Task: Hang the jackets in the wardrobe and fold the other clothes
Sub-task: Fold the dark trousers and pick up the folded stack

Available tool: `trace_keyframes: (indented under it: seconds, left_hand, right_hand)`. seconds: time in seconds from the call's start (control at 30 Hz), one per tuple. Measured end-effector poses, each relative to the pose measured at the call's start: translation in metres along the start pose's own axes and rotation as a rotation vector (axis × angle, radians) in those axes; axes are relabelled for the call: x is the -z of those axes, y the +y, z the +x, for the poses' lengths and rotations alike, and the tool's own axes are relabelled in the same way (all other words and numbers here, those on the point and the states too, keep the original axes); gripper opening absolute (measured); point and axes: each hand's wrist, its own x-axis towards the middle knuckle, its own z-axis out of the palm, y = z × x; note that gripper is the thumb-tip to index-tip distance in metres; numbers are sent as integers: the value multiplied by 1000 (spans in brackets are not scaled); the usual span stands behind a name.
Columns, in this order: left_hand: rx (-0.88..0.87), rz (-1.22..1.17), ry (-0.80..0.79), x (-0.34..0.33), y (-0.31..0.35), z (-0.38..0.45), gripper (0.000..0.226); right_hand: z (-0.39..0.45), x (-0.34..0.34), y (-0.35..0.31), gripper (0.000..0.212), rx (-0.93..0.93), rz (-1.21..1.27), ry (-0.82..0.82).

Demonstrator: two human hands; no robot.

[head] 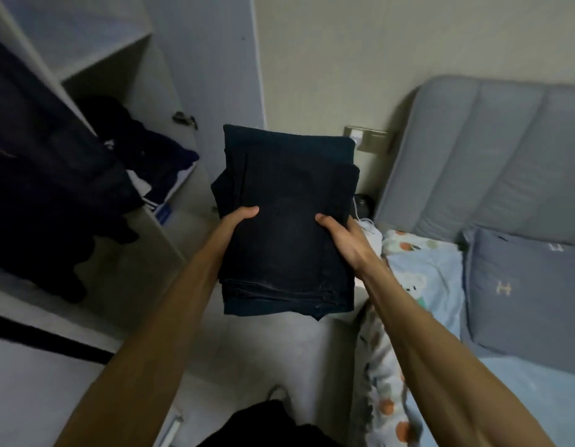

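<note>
The grey pillow (524, 295) on the bed (537, 398) has one letter H on it. Two hands hold one stack of folded dark clothes (287, 221) up in the air, between the open wardrobe (118, 75) and the bed. The left hand (237, 221) and right hand (341, 237) each grip a side, thumbs on top.

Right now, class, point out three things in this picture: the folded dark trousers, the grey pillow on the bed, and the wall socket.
Folded dark trousers (287, 201), head view: upper middle of the top fold.
Grey pillow (524, 291), head view: middle of its front face.
Wall socket (365, 138), head view: its plate.
</note>
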Motion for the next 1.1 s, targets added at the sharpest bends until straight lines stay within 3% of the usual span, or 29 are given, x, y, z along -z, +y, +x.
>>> trace_keyframes:
  seconds: [0.17,0.43,0.6,0.83,1.1]
  left_hand:
    - [-154,-132,145,41,63,2,41]
    - [-353,-122,300,75,174,33,49]
    - [-468,-69,393,86,250,72,43]
    - [-565,-105,492,102,329,118,29]
    - [-641,-37,594,164,406,160,36]
  right_hand:
    - [73,-60,-64,54,62,11,-168]
    - [175,-117,-170,67,241,-20,-368]
    - [260,-148,-232,51,307,30,-518]
    - [347,-197,-303,52,311,83,-584]
    - [416,-271,-365,48,315,142,-639]
